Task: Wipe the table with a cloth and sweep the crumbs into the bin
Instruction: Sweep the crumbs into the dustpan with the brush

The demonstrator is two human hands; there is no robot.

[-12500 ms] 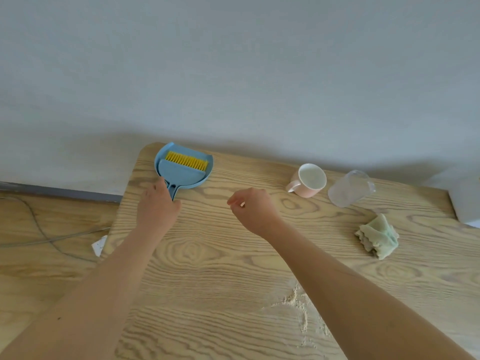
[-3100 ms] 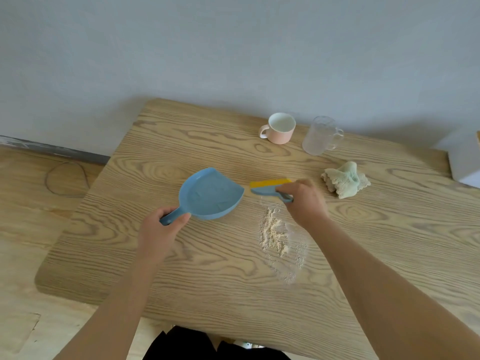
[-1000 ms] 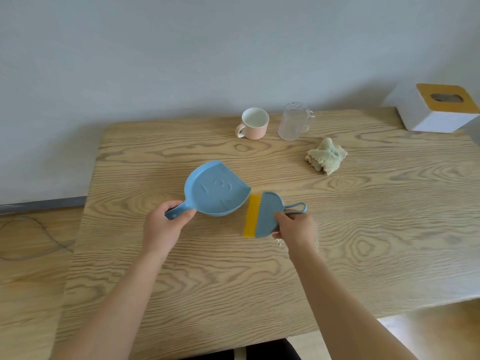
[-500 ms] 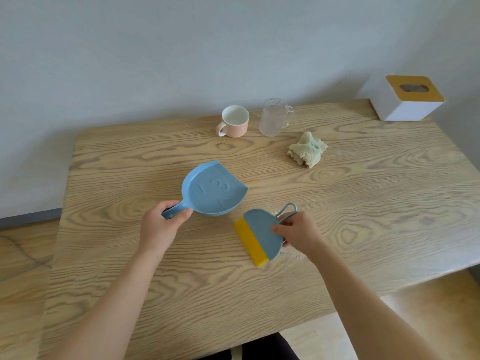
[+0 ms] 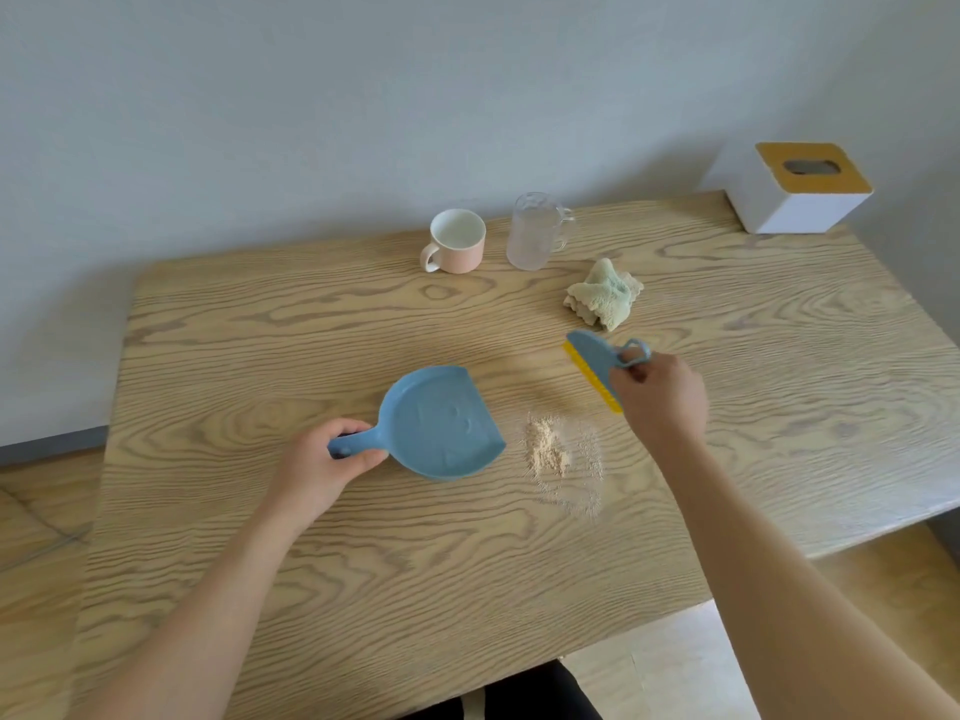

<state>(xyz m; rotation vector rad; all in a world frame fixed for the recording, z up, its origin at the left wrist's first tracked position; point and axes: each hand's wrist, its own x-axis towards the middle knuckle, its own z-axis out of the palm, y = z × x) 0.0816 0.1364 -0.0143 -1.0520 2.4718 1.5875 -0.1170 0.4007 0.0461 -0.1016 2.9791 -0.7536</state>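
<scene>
My left hand [image 5: 319,467] grips the handle of a blue dustpan [image 5: 439,423], whose open edge faces right toward a pile of pale crumbs [image 5: 553,452] on the wooden table [image 5: 260,330]. My right hand [image 5: 662,397] holds a small blue brush with yellow bristles [image 5: 592,366], lifted above and to the right of the crumbs. A crumpled green cloth [image 5: 605,293] lies behind the brush, apart from both hands.
A pink mug [image 5: 457,242] and a clear glass cup [image 5: 535,231] stand near the table's far edge. A white tissue box with a wooden lid [image 5: 797,189] sits at the far right corner. The wall runs just behind the table.
The brush has moved from just right of the dustpan up and to the right, uncovering the crumb pile. The dustpan's mouth now points right at the crumbs.
</scene>
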